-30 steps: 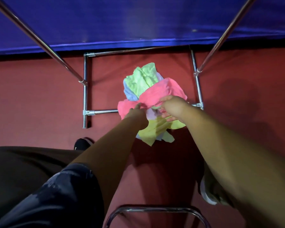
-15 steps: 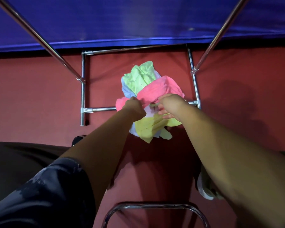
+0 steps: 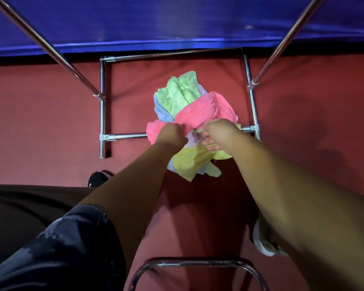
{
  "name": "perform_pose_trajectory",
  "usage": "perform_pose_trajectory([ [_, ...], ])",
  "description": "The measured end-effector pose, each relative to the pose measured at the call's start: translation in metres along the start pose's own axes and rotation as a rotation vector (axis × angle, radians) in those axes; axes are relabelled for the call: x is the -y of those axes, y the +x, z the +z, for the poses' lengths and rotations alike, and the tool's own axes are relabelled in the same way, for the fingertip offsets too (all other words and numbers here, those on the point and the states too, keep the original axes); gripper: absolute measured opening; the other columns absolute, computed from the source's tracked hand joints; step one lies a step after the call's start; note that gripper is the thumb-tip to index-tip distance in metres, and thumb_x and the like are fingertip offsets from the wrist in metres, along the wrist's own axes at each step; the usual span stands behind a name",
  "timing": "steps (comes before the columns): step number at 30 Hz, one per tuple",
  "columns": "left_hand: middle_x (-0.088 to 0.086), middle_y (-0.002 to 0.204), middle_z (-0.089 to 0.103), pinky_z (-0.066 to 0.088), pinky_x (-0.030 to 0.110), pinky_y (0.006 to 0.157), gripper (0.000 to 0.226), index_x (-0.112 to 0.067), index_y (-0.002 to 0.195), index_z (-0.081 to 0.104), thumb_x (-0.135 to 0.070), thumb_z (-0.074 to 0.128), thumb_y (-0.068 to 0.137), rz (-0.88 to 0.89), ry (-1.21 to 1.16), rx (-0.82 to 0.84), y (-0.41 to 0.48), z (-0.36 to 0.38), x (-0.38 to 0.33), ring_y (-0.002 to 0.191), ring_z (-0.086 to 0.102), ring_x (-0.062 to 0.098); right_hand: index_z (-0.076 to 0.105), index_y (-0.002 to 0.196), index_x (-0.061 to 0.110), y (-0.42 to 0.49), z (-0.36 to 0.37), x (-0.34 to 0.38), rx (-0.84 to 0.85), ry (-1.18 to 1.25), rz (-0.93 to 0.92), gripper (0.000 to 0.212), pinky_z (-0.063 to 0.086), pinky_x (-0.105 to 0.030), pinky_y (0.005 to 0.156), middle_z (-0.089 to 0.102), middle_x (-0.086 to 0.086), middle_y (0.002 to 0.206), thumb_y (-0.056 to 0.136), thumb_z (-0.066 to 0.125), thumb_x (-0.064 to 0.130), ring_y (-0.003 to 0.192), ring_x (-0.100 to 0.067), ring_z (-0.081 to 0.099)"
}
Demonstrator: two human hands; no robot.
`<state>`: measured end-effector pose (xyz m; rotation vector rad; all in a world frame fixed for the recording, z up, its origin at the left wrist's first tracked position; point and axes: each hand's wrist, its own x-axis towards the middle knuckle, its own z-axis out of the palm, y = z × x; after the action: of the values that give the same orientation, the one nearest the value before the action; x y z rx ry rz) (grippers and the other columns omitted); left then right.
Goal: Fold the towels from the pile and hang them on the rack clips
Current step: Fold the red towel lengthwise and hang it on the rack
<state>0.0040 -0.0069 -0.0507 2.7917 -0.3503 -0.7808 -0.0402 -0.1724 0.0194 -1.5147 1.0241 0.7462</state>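
As both bare forearms reach forward and down, a curved chrome bar shows nearest, at the bottom edge, with a dark sleeve on the left arm beside it. A black shoe stands on the red floor left of the left forearm, and a white shoe peeks out from under the right one. Beyond them the pile of towels lies on the floor inside the base of the rack, covering the middle of its near crossbar. A yellow towel spills out on the near side. The left hand has its fingers curled into the pink towel on top of the heap, its grip closed on the left part of the cloth. The right hand holds the same towel at its near edge, grip pinching it, while its lower fingers lie straight above the yellow one. A blue towel and a green towel lie at the far side of the heap. Two slanting poles rise from the base's side rails towards the upper corners. Farthest back, a blue sheet fills the top of the view.
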Motion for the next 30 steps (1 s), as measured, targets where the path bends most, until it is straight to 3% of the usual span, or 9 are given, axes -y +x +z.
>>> perform_pose_trajectory([
  [4,0.008,0.096,0.078,0.055,0.031,0.075,0.019,-0.01,0.11,0.074,-0.018,0.062,0.096,-0.186,-0.537,-0.088,-0.005,-0.03,-0.021,0.089,0.075,0.028,0.071,0.116,0.01,-0.005,0.0,0.007,0.046,0.088,-0.017,0.029,0.058,-0.038,0.086,0.077,-0.006,0.112,0.114,0.046,0.026,0.101,-0.025,0.072],
  [8,0.028,0.076,0.073,0.065,0.052,0.067,0.033,0.013,0.11,0.066,-0.013,0.06,0.091,-0.187,-0.793,0.17,-0.025,-0.084,-0.038,0.069,0.076,0.045,0.057,0.151,0.009,-0.023,-0.006,0.019,0.128,0.339,-0.01,0.061,0.055,-0.038,0.074,0.072,-0.016,0.132,0.114,0.039,0.054,0.113,-0.034,0.071],
  [12,0.01,0.081,0.077,0.056,0.028,0.06,0.027,-0.004,0.106,0.076,-0.026,0.081,0.093,-0.055,-0.802,0.167,-0.057,-0.137,-0.057,0.06,0.07,0.023,0.063,0.13,0.01,-0.053,-0.015,0.037,0.166,0.61,-0.043,0.053,0.055,-0.042,0.087,0.073,-0.013,0.108,0.111,0.046,0.057,0.098,-0.028,0.072],
  [16,0.005,0.084,0.081,0.051,0.019,0.06,0.021,-0.013,0.111,0.084,-0.028,0.072,0.103,0.117,-0.777,0.192,-0.115,-0.206,-0.081,0.06,0.066,0.012,0.061,0.112,0.008,-0.102,-0.03,0.069,0.072,0.784,-0.091,0.021,0.057,-0.023,0.046,0.061,-0.01,0.09,0.11,0.057,0.028,0.07,-0.02,0.062],
  [20,0.012,0.092,0.082,0.054,0.027,0.063,0.037,-0.015,0.108,0.083,-0.049,0.07,0.101,0.232,-0.596,0.225,-0.186,-0.271,-0.092,0.069,0.066,0.019,0.061,0.103,0.011,-0.156,-0.053,0.09,-0.021,0.652,-0.261,0.011,0.055,-0.023,0.043,0.061,-0.008,0.084,0.107,0.051,0.007,0.053,-0.017,0.066],
  [23,0.002,0.077,0.075,0.058,0.027,0.06,0.049,-0.013,0.101,0.082,-0.056,0.058,0.105,0.265,-0.61,0.248,-0.232,-0.305,-0.094,0.06,0.066,0.016,0.071,0.115,0.012,-0.21,-0.062,0.098,-0.092,0.423,-0.533,0.02,0.061,-0.035,0.074,0.068,-0.007,0.095,0.107,0.055,0.004,0.076,-0.021,0.069],
  [26,0.006,0.09,0.073,0.061,0.044,0.082,0.029,-0.01,0.113,0.073,-0.035,0.058,0.109,0.288,-0.706,-0.084,-0.239,-0.318,-0.082,0.076,0.073,0.025,0.08,0.119,0.007,-0.268,-0.058,0.1,-0.071,0.274,-0.741,0.037,0.056,-0.038,0.103,0.077,-0.01,0.112,0.093,0.059,-0.008,0.106,-0.025,0.07],
  [28,0.002,0.112,0.073,0.06,0.038,0.082,0.028,-0.018,0.131,0.065,-0.019,0.059,0.104,0.288,-0.623,-0.342,-0.239,-0.313,-0.07,0.09,0.072,0.023,0.089,0.092,0.018,-0.302,-0.048,0.093,-0.024,0.12,-0.823,0.04,0.055,-0.034,0.094,0.084,-0.004,0.103,0.071,0.06,0.002,0.102,-0.022,0.073],
  [30,-0.005,0.143,0.063,0.057,0.027,0.087,0.06,-0.023,0.155,0.048,-0.006,0.063,0.1,0.382,-0.687,-0.318,-0.242,-0.298,-0.061,0.109,0.067,0.012,0.089,0.084,0.026,-0.325,-0.038,0.082,-0.021,-0.025,-0.861,0.049,0.051,-0.034,0.08,0.084,-0.001,0.091,0.058,0.051,0.009,0.085,-0.021,0.071],
])
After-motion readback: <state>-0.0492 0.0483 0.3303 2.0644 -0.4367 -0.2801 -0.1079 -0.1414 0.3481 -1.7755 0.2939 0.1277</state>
